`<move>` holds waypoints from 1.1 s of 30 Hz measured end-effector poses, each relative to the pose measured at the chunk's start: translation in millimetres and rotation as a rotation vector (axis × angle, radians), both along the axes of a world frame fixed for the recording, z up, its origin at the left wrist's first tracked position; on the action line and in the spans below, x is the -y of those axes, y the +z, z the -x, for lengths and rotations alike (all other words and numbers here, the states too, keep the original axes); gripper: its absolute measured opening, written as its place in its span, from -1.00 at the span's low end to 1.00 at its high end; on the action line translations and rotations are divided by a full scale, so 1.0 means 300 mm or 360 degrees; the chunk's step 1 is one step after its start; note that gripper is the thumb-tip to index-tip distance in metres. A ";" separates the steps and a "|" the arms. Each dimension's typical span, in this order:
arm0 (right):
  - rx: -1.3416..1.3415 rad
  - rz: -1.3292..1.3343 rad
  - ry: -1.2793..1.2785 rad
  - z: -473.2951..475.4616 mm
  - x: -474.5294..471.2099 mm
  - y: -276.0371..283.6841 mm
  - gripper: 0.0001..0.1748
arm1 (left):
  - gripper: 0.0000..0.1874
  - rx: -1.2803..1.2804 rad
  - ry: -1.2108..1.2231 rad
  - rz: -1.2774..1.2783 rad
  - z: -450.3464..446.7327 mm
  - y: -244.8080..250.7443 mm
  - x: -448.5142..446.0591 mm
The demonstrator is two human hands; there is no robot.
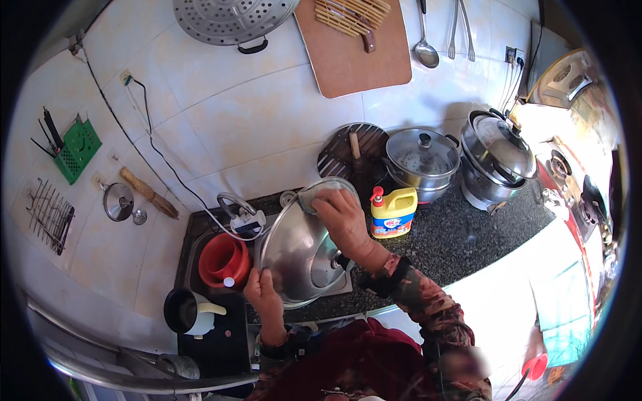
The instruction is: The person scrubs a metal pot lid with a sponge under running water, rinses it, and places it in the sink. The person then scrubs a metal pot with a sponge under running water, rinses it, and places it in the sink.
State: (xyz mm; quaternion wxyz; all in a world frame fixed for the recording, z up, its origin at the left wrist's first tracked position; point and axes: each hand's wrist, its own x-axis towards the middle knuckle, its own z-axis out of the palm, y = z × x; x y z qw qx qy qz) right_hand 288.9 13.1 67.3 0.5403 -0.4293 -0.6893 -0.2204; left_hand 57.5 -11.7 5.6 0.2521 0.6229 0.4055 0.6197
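Note:
A large domed metal lid (pixel 291 250) with a dark knob is tilted over the sink area. My left hand (pixel 265 295) grips its lower left rim, thumb on the outer face. Higher up, my right hand (pixel 342 215) presses a greyish-green cloth or pad (pixel 312 196) against the lid near its upper rim. Just right of that hand, a yellow detergent bottle (pixel 393 213) with a red cap stands on the dark granite countertop (pixel 451 240). Left of the lid, red plastic containers (pixel 224 260) sit in the sink basin.
Behind the bottle are a glass-lidded steamer pot (pixel 424 155), stacked metal pots (pixel 496 150) and a dark slatted round board (pixel 346 145). A black-and-white jug (pixel 188 311) stands lower left. A white tap device (pixel 246 220) with a cable rises behind the sink. A gas stove (pixel 572 180) is far right.

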 end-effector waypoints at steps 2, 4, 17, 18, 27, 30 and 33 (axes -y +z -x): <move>-0.0120 0.0111 -0.0014 -0.012 -0.007 0.002 -0.63 | -0.76 -0.0050 0.0006 -0.0054 0.008 0.004 0.005; -0.0183 0.0188 -0.0034 -0.012 -0.006 0.007 -0.61 | -0.77 -0.0052 -0.0012 0.0007 0.008 0.003 0.012; 0.0054 0.0308 0.0033 0.054 0.012 0.019 -0.59 | -0.83 0.0135 -0.0160 0.0053 -0.001 -0.016 0.009; 0.0006 0.0319 0.0036 0.055 0.004 0.022 -0.58 | -0.82 0.0143 -0.0159 0.0064 0.000 -0.020 0.009; 0.0469 0.0073 0.0220 0.149 0.025 -0.029 -0.61 | -0.81 0.0264 -0.0091 -0.0024 0.009 -0.046 -0.028; -0.0085 0.0200 0.0116 -0.003 -0.040 0.065 -0.64 | -0.81 0.0344 -0.0151 0.0059 0.021 -0.035 -0.006; 0.0037 0.0160 0.0076 0.019 -0.030 0.084 -0.71 | -0.83 0.0316 -0.0174 0.0120 0.013 -0.031 -0.015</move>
